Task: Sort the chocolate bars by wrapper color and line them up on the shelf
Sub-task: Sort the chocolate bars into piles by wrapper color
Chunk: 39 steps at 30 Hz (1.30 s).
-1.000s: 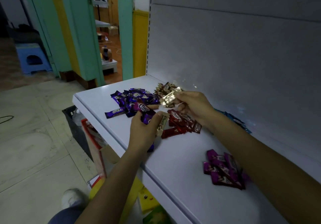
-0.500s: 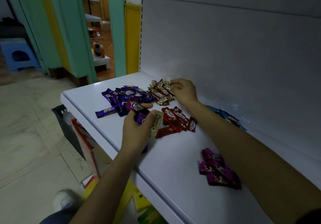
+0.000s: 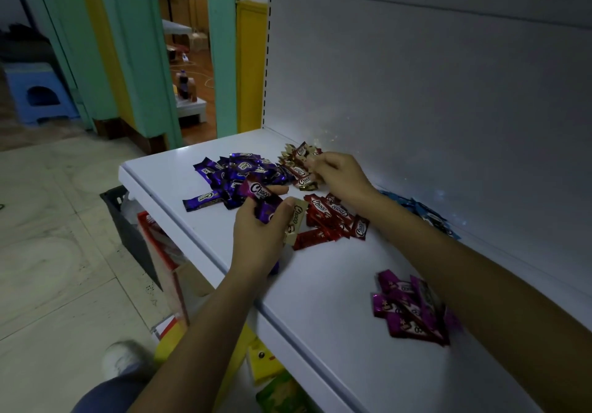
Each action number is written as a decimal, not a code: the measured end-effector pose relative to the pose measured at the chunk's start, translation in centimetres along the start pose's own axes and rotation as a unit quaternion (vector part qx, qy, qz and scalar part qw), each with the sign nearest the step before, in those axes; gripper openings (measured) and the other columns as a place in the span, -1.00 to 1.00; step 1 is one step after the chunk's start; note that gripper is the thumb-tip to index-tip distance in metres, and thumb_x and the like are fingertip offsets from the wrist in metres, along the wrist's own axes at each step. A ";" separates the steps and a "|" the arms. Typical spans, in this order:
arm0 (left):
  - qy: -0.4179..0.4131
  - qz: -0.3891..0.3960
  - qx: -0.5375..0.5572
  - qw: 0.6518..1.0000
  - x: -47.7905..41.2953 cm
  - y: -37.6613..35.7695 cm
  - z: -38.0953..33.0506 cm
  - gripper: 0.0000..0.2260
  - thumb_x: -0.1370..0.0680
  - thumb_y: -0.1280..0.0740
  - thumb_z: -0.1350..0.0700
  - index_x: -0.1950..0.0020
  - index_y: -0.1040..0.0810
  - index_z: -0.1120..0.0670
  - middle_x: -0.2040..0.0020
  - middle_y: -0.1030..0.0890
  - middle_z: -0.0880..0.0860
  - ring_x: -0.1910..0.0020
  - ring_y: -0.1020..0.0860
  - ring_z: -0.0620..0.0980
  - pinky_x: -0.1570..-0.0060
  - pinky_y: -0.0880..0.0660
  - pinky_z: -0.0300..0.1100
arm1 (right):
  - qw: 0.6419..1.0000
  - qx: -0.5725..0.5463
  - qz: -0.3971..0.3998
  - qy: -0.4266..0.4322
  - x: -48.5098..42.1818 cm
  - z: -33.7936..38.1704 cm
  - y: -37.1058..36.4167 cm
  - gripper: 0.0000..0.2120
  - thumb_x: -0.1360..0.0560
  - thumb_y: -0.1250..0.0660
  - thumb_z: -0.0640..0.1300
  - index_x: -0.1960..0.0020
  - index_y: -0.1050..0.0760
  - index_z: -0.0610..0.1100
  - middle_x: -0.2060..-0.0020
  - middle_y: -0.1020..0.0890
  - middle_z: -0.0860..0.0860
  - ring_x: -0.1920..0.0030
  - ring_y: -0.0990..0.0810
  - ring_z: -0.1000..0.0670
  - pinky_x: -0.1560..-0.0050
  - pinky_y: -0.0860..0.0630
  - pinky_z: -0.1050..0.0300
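Left hand (image 3: 259, 236) is curled round a bunch of bars (image 3: 270, 212) above the front edge of the white shelf (image 3: 320, 287). On top of the bunch a pink bar (image 3: 259, 190) lies under the thumb, its long axis from about 10 to 4 o'clock, with "Choco" in white letters along it. A cream bar (image 3: 296, 220) sticks out at the fingertips and runs nearly 12 to 6 o'clock, its top leaning a little toward 1, with "Choco" reading down its length.

Right hand (image 3: 339, 175), at 2 o'clock from the left one, has its fingers bent down onto the gold pile (image 3: 296, 167) near the back panel; whether they pinch a bar cannot be told.

At 9 o'clock from the gold pile lies the purple pile (image 3: 238, 172), its bars heaped at mixed angles. One stray purple bar (image 3: 201, 199) lies at its front edge, running 8 to 2 o'clock, with small pale writing too small to read.

The red pile (image 3: 333, 217) sits just at 3 o'clock from the left hand. Most of its bars run 10 to 4 o'clock, and "Choco" is legible on several.

The blue pile (image 3: 419, 210) lies against the back panel, partly hidden by the right forearm. The magenta pile (image 3: 407, 308) rests at 5 o'clock, well apart from the rest, its bars roughly 10 to 4 o'clock and its print blurred.
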<state>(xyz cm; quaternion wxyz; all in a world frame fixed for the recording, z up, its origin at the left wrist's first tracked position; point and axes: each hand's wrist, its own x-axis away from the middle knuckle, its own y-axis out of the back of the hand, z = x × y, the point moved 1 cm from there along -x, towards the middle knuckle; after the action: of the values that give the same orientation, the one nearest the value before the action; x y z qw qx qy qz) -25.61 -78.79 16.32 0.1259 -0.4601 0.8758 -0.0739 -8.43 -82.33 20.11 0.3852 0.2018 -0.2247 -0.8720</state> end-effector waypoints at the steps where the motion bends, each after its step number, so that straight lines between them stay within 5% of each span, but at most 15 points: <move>1: -0.005 -0.001 0.001 1.000 0.0 0.0 -0.1 -0.87 -0.56 -0.34 0.17 -0.02 -0.55 -0.06 0.00 -0.63 -0.07 -0.04 -0.64 -0.02 0.08 -0.62 -0.17 | 0.997 -0.056 0.046 -0.012 1.3 1.1 0.2 -0.72 -0.58 -0.24 0.04 0.00 -0.59 -0.16 0.21 -0.64 -0.04 0.25 -0.59 0.07 0.19 -0.50 0.22; 4: -0.014 -0.013 -0.001 1.000 0.3 0.0 -0.5 -0.90 -0.56 -0.34 0.12 0.00 -0.53 -0.09 0.08 -0.64 -0.12 0.07 -0.64 -0.15 0.20 -0.57 -0.31 | 0.984 -0.052 0.171 -0.018 4.7 3.1 0.8 -0.65 -0.43 -0.34 0.14 -0.03 -0.55 -0.12 0.24 -0.66 0.00 0.30 -0.62 0.06 0.23 -0.54 0.21; 8: -0.006 -0.021 -0.014 1.000 0.4 0.3 -0.6 -0.95 -0.56 -0.32 0.01 -0.02 -0.53 -0.10 0.09 -0.66 -0.09 0.07 -0.64 -0.12 0.13 -0.55 -0.25 | 0.970 -0.111 0.213 -0.028 6.5 3.6 0.4 -0.78 -0.42 -0.44 -0.23 -0.04 -0.50 -0.12 0.29 -0.67 0.03 0.29 -0.65 0.08 0.21 -0.58 0.23; 13: 0.006 -0.034 -0.015 0.999 0.5 0.0 -1.0 -0.88 -0.59 -0.27 -0.02 0.03 -0.54 -0.01 0.26 -0.63 -0.06 0.33 -0.57 -0.17 0.42 -0.45 -0.37 | 0.963 -0.196 0.170 -0.080 5.4 2.9 1.0 -0.83 -0.48 -0.37 -0.29 -0.04 -0.50 -0.14 0.29 -0.67 0.01 0.33 -0.62 0.08 0.28 -0.52 0.25; 22: 0.010 -0.001 -0.023 1.000 0.5 0.0 -0.8 -0.98 -0.61 -0.27 0.08 0.02 -0.44 -0.03 0.33 -0.65 -0.14 0.37 -0.58 -0.26 0.43 -0.45 -0.39 | 0.925 -0.276 -0.079 -0.247 0.0 -0.1 2.7 -0.93 -0.52 -0.33 -0.24 0.12 -0.56 -0.21 0.42 -0.63 -0.03 0.42 -0.59 0.10 0.31 -0.55 0.25; 24: 0.001 0.005 -0.021 1.000 0.5 -0.1 -0.9 -0.98 -0.59 -0.29 0.11 0.01 -0.48 0.03 0.31 -0.65 -0.08 0.38 -0.58 -0.23 0.44 -0.44 -0.42 | 0.925 -0.263 -0.100 -0.256 -1.1 -0.2 2.3 -0.92 -0.53 -0.31 -0.25 0.08 -0.56 -0.25 0.52 -0.61 0.00 0.48 -0.57 0.12 0.34 -0.55 0.27; 26: -0.003 0.010 -0.017 1.000 0.5 -0.1 -1.0 -0.98 -0.58 -0.31 0.12 0.03 -0.50 0.04 0.32 -0.66 -0.08 0.39 -0.58 -0.22 0.43 -0.44 -0.42 | 0.922 -0.260 -0.106 -0.267 -2.1 -0.3 1.9 -0.86 -0.57 -0.25 -0.27 -0.06 -0.52 -0.31 0.40 -0.65 -0.06 0.39 -0.62 0.08 0.24 -0.59 0.23; 29: 0.000 0.012 -0.021 1.000 0.5 -0.1 -0.8 -0.97 -0.57 -0.33 0.10 0.06 -0.51 -0.02 0.30 -0.67 -0.09 0.34 -0.60 -0.21 0.41 -0.45 -0.42 | 0.915 -0.280 -0.086 -0.276 -2.5 -0.3 1.4 -0.70 -0.61 -0.13 -0.30 -0.34 -0.36 -0.29 -0.03 -0.64 -0.20 0.04 -0.66 -0.06 -0.03 -0.59 0.10; 31: 0.000 0.013 -0.026 1.000 0.4 -0.1 -0.8 -0.99 -0.56 -0.33 0.09 0.05 -0.52 -0.02 0.26 -0.67 -0.06 0.32 -0.60 -0.19 0.42 -0.44 -0.41 | 0.934 -0.240 -0.065 -0.255 -2.3 -0.3 1.1 -0.59 -0.61 -0.11 -0.33 -0.45 -0.24 -0.23 -0.02 -0.62 -0.18 0.09 -0.65 -0.04 -0.01 -0.59 0.10; 35: 0.000 0.017 -0.022 1.000 0.4 -0.2 -0.9 -0.98 -0.57 -0.32 0.11 0.05 -0.51 -0.01 0.33 -0.65 -0.10 0.37 -0.59 -0.24 0.45 -0.42 -0.42 | 0.967 -0.184 -0.026 -0.175 -0.1 1.1 0.6 -0.69 -0.61 -0.21 -0.15 -0.32 -0.42 -0.20 0.00 -0.66 -0.14 0.09 -0.66 -0.06 -0.05 -0.59 0.01; 39: -0.017 0.025 -0.034 0.999 0.5 -0.1 -0.8 -0.92 -0.57 -0.32 0.11 0.04 -0.52 -0.09 0.23 -0.65 -0.08 0.30 -0.61 -0.23 0.39 -0.45 -0.41 | 0.959 -0.211 0.170 -0.081 3.8 2.7 0.2 -0.68 -0.50 -0.27 0.08 -0.13 -0.55 -0.09 0.10 -0.68 -0.04 0.08 -0.66 0.01 -0.02 -0.56 0.06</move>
<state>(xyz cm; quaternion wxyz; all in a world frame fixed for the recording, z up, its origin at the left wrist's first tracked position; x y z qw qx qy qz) -26.02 -79.24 17.04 0.1269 -0.4433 0.8867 -0.0336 -12.05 -84.74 21.77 0.5417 0.0035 -0.0976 -0.8349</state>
